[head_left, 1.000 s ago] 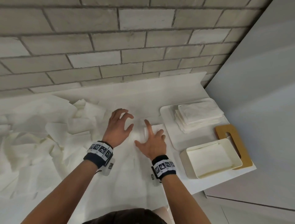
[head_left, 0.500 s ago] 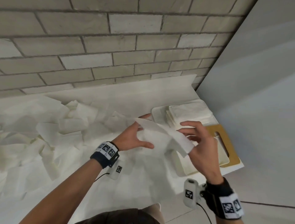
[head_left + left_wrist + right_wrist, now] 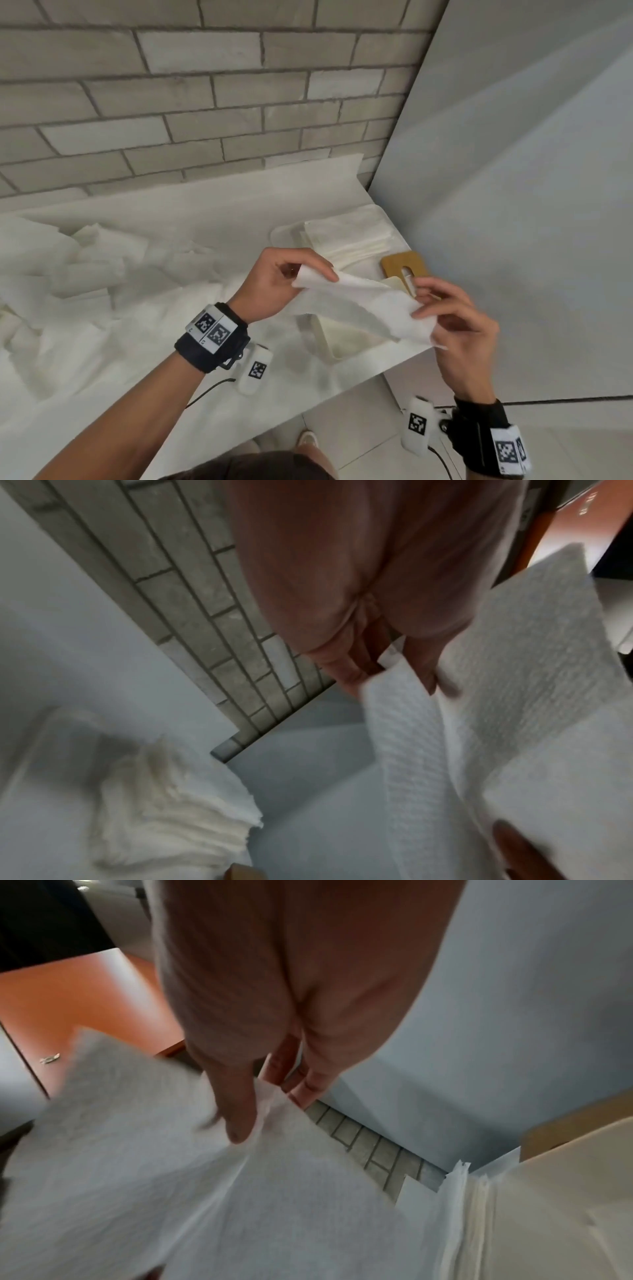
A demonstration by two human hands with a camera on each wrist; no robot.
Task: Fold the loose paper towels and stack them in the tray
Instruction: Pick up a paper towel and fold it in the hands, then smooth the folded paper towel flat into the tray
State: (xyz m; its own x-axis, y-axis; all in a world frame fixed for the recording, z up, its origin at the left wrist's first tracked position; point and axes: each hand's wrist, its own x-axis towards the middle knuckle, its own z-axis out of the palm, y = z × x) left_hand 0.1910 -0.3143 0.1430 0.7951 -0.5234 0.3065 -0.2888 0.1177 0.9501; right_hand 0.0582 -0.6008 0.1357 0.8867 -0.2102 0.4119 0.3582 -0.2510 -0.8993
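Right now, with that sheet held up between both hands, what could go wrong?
The paper towel hangs in the air, pinched only at its ends by the left hand and right hand; thin paper may tear or crease crookedly. Lowered, it could brush the folded stack and knock it askew.

Corner of a tiled room with a white counter

A grey brick-pattern tile wall [image 3: 212, 102] runs behind the white counter [image 3: 191, 202]; a smooth pale panel [image 3: 513, 188] closes the right side, meeting the tiles at the corner. Light floor tiles [image 3: 359, 431] show below the counter's near edge. Lighting is soft and even.
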